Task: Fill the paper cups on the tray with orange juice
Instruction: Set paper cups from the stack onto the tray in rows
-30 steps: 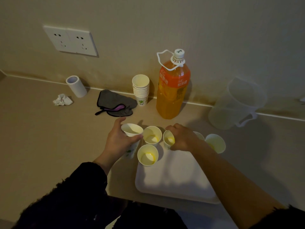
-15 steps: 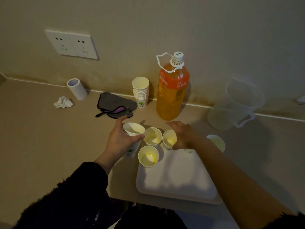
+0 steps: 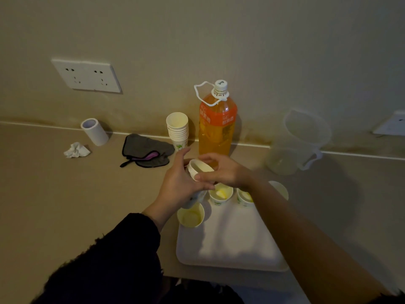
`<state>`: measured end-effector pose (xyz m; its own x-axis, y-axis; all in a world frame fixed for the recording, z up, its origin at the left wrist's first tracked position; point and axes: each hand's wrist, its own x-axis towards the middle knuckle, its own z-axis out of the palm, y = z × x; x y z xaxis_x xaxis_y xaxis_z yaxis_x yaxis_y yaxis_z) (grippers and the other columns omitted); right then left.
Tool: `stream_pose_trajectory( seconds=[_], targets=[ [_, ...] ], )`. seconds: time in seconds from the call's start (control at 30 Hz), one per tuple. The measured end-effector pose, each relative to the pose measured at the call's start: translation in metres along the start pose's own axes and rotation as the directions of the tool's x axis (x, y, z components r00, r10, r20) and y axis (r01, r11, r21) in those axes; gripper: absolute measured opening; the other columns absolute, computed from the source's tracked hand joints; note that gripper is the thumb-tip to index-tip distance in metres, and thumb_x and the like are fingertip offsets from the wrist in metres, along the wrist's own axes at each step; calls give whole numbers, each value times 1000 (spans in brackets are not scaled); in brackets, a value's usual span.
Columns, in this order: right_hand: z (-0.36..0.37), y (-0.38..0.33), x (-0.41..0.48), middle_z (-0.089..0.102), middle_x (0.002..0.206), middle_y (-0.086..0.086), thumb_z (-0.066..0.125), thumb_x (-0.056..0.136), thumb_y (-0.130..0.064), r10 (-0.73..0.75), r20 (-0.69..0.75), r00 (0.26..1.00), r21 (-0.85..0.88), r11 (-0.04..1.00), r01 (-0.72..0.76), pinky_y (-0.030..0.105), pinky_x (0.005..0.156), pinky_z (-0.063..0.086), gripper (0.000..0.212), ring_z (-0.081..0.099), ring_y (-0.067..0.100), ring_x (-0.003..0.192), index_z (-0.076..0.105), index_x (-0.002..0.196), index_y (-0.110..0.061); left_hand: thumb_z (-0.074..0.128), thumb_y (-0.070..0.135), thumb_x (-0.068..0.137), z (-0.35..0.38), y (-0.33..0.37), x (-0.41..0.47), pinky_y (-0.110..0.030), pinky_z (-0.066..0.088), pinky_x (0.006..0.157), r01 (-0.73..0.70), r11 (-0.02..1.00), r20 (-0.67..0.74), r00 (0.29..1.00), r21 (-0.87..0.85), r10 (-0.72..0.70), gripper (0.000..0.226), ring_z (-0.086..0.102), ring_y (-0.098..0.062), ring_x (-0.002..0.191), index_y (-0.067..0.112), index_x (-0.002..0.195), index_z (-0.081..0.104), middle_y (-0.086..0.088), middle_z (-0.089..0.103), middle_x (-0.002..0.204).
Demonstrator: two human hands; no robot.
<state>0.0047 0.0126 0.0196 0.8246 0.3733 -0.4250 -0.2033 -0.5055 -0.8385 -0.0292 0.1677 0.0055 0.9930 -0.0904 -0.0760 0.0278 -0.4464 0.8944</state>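
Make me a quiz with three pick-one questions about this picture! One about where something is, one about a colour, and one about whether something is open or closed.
1. Where is the stack of paper cups?
A. just left of the juice bottle
B. on the floor
C. on top of the wall socket

2. What colour is the tray?
A. red
B. white
C. blue

3. How is the juice bottle?
A. lying on its side
B. upright with no top
C. upright with its cap on

Answers: 1 A, the stack stands right beside the bottle, on its left; 2 B, the bare part of the tray looks white; 3 C, the white cap sits on the bottle's neck.
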Motion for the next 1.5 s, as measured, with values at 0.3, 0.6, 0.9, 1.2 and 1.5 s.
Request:
stream_pose_trajectory(
  seconds=[0.3, 0.6, 0.9, 1.2, 1.5],
  targets=[
    [-13, 15, -8, 54, 132, -2, 74, 60, -64, 51, -183, 982, -63, 996, -63, 47, 100, 46, 94, 55, 22, 115, 38, 139, -28, 87, 41, 57, 11, 0, 1, -30, 49, 79, -3, 984, 54, 999, 181, -7, 70, 61, -14, 95, 20, 118, 59, 6, 65, 105],
    [-38, 37, -28, 61, 102, -16, 68, 51, -73, -44, -411, 910, 39, 997, 65, 46, 90, 52, 65, 63, 14, 99, 49, 108, -49, 89, 30, 59, 13, -5, 0, -22, 40, 76, 4, 978, 39, 999, 209, -12, 73, 53, -7, 93, 20, 121, 52, 9, 57, 105],
    [-40, 51, -61, 58, 112, -16, 75, 57, -56, -162, -445, 881, -122, 985, 120, 36, 90, 52, 74, 60, 7, 100, 48, 125, -40, 86, 30, 64, 4, -11, -3, -36, 48, 88, 29, 984, -161, 987, 178, 0, 76, 53, -15, 103, 17, 129, 47, 7, 53, 112],
    [7, 85, -57, 60, 116, 7, 72, 61, -47, -465, -47, 884, -795, 553, 248, 38, 86, 46, 75, 57, 28, 104, 55, 126, -14, 85, 30, 64, 0, -12, -8, -34, 48, 87, 22, 993, -288, 958, 116, 13, 74, 50, -11, 102, 17, 126, 47, 6, 53, 115],
    [42, 114, -47, 67, 116, 3, 83, 45, -49, -471, 71, 879, -952, 232, 201, 58, 102, 35, 85, 55, 28, 120, 63, 119, -13, 85, 31, 65, -3, -16, -17, -27, 44, 83, 30, 996, -284, 959, 89, -4, 79, 50, -10, 103, 16, 131, 44, 11, 49, 112]
  ],
)
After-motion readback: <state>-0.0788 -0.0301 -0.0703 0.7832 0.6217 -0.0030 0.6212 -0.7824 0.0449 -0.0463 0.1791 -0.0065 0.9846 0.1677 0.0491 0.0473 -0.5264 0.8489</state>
